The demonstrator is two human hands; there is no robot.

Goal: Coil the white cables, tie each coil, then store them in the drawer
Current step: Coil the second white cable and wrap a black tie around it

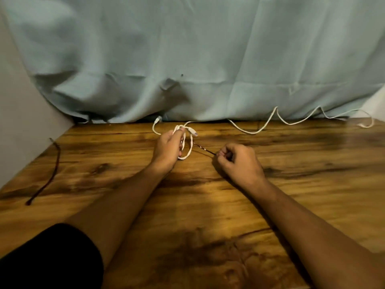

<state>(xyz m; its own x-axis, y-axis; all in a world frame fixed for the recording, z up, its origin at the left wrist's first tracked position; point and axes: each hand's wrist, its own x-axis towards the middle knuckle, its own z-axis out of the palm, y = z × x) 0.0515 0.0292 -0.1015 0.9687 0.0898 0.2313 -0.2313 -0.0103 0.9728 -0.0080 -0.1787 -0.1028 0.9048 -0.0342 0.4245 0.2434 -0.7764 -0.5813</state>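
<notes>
My left hand grips a small coil of white cable just above the wooden table, with a plug end sticking out on the right of the coil. A thin reddish-brown twist tie runs from the coil to my right hand, which pinches its end with curled fingers. A second white cable lies uncoiled in loose waves along the back edge of the table, to the right. No drawer is in view.
Another dark reddish tie lies stretched out on the table at the far left. A pale blue cloth hangs behind the table's back edge. A grey wall borders the left side.
</notes>
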